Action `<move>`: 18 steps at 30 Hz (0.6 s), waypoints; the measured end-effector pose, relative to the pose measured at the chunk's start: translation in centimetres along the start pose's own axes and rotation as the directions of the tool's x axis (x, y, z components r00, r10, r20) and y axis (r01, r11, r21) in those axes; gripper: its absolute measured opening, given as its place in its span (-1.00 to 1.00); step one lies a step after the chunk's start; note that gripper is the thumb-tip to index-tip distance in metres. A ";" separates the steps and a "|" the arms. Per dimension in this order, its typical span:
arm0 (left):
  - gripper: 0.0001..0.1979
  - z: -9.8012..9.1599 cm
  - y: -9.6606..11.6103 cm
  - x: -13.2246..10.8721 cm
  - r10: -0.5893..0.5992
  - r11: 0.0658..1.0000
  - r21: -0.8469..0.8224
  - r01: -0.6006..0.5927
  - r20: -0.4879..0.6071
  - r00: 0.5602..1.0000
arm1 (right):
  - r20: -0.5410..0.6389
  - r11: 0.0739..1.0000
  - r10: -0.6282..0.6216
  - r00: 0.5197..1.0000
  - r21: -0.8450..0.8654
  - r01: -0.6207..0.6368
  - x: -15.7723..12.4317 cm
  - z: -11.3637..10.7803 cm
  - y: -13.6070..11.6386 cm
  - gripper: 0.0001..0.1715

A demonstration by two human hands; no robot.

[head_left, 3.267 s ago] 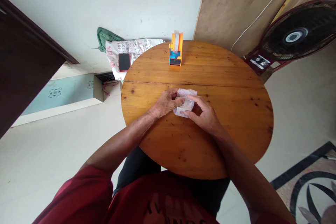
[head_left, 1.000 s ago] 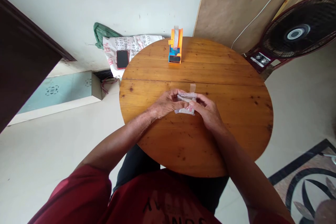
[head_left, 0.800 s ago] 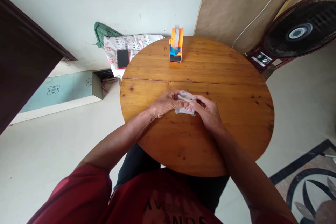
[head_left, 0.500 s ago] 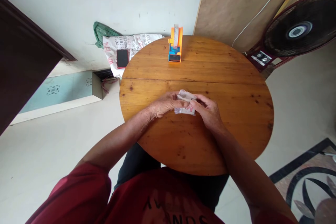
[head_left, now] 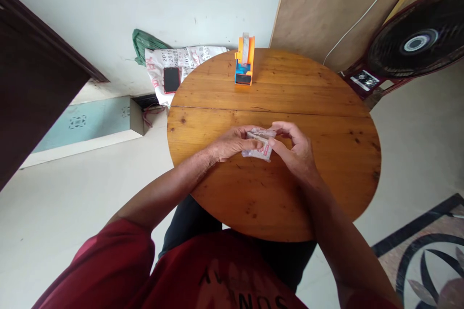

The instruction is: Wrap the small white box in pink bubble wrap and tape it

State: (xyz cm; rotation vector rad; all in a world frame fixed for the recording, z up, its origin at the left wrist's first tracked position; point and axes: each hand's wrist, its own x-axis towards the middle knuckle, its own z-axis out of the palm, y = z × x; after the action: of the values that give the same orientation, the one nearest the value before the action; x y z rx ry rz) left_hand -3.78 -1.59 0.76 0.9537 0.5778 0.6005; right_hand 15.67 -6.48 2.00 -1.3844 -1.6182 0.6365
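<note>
Small crumpled, seemingly clear plastic packet (head_left: 258,144)

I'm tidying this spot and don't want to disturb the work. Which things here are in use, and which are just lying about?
In use:
small folded packet, pinched between left hand and right hand
round wooden table beneath them

Lying about:
orange tape dispenser at the table's far edge
black phone on a printed sack
green bag
fan
</note>
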 end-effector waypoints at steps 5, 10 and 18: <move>-0.52 0.2 0.2 -0.3 -0.001 0.998 0.064 0.001 0.008 1.000 | -0.043 0.997 -0.077 0.996 -0.018 0.077 0.1 -0.2 -0.3 -0.70; -0.49 0.5 0.3 -0.4 0.010 0.994 0.107 -0.017 0.065 0.998 | -0.140 0.982 -0.190 0.972 -0.050 0.185 0.3 -0.2 -0.9 -0.88; -0.48 0.0 -0.3 -0.1 0.017 0.994 0.106 -0.019 0.020 1.000 | -0.119 0.983 -0.177 0.977 -0.077 0.168 -0.3 -0.2 -1.4 -0.85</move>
State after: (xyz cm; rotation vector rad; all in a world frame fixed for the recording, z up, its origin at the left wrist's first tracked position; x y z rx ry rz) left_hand -3.76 -1.80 0.56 1.0650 0.5889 0.5804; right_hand 15.15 -7.12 3.17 -1.2875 -1.6488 0.3891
